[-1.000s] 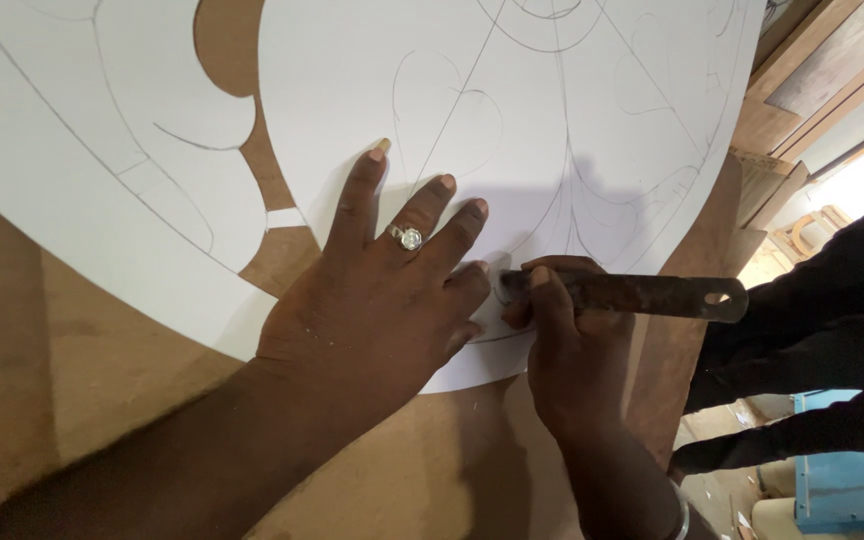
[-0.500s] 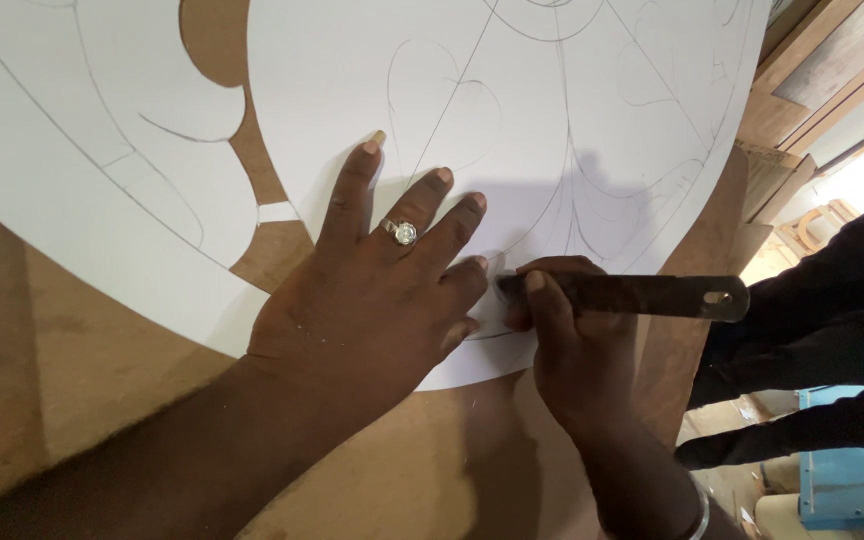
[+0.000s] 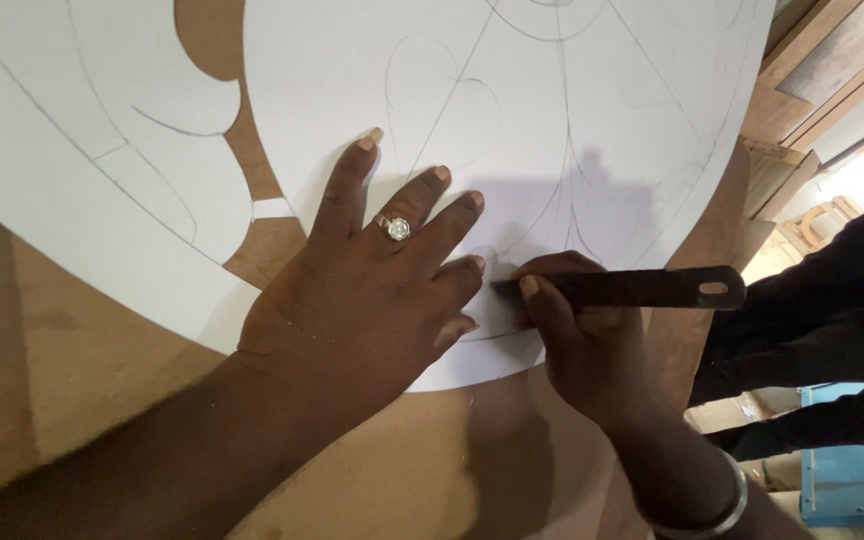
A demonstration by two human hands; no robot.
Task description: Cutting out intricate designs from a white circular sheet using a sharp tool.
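The left hand (image 3: 372,300) lies flat, palm down, its fingers (image 3: 350,185) spread and pointing up and away from the person, the thumb tucked toward the right hand. A ring (image 3: 395,228) sits on one of the middle fingers. The left forearm runs in from the lower left. The right hand (image 3: 582,335) is curled closed just beside the left thumb, knuckles up, index finger pressed forward. A bangle (image 3: 712,505) circles the right wrist, whose forearm enters from the bottom right.
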